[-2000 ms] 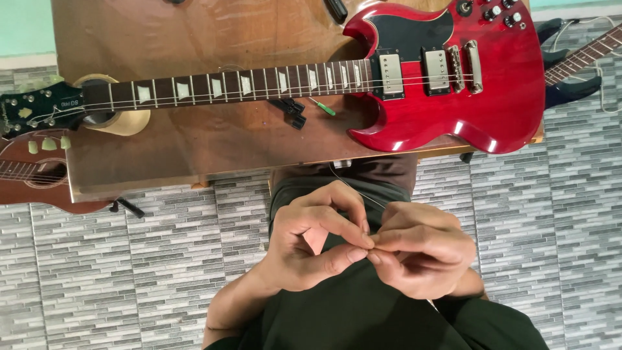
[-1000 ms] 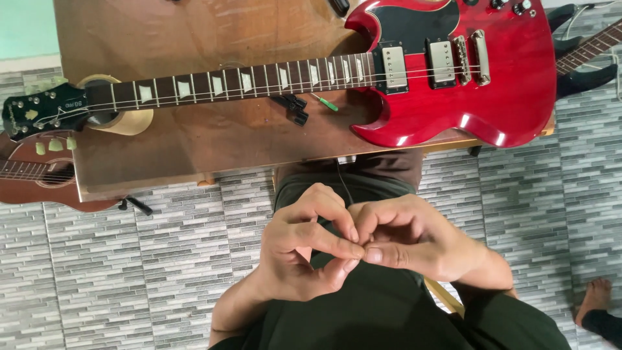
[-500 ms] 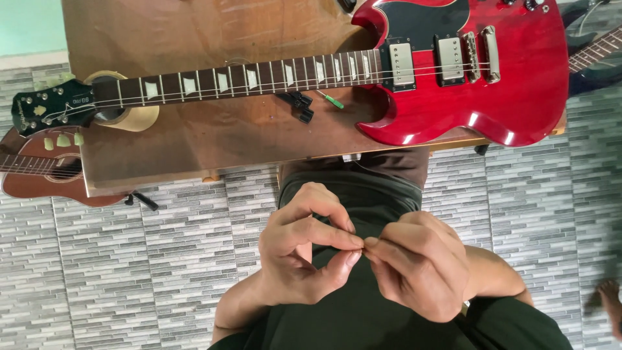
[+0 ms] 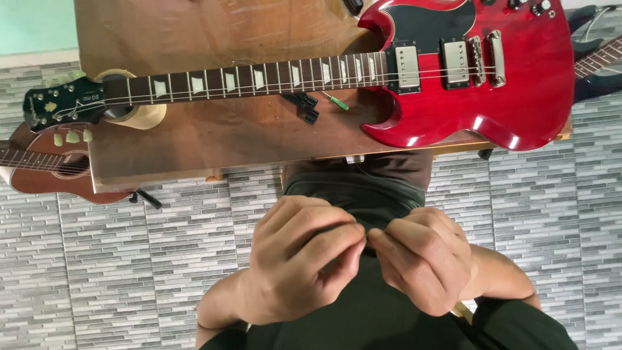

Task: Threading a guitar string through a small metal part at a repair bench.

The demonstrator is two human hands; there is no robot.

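Currently, your left hand (image 4: 295, 262) and right hand (image 4: 424, 259) are raised together over your lap, well apart from the table (image 4: 214, 139) ahead of you. Both hands are curled, with fingertips (image 4: 353, 236) of the left meeting those of the right at the centre. Each grip is pinched together; whatever sits between the fingertips is too small to make out, so you cannot tell what, if anything, is clamped there. Beyond the hands, a red guitar (image 4: 466, 84) lies flat on the wooden table, body to your right, neck (image 4: 246, 78) running left. Its headstock (image 4: 61, 104) overhangs the table's left edge and rests over a tape roll (image 4: 139, 116). Strings show along the neck and over the two pickups (image 4: 431, 65). Just below the neck, on the table, lie a small black tool (image 4: 304, 107) and a green-handled screwdriver (image 4: 337, 102), near each other. A brown acoustic guitar (image 4: 45, 165) lies on the floor at the left, partly under the table edge. A dark guitar (image 4: 593, 61) shows at the right edge, behind the red body. The floor (image 4: 116, 272) is grey patterned tile.
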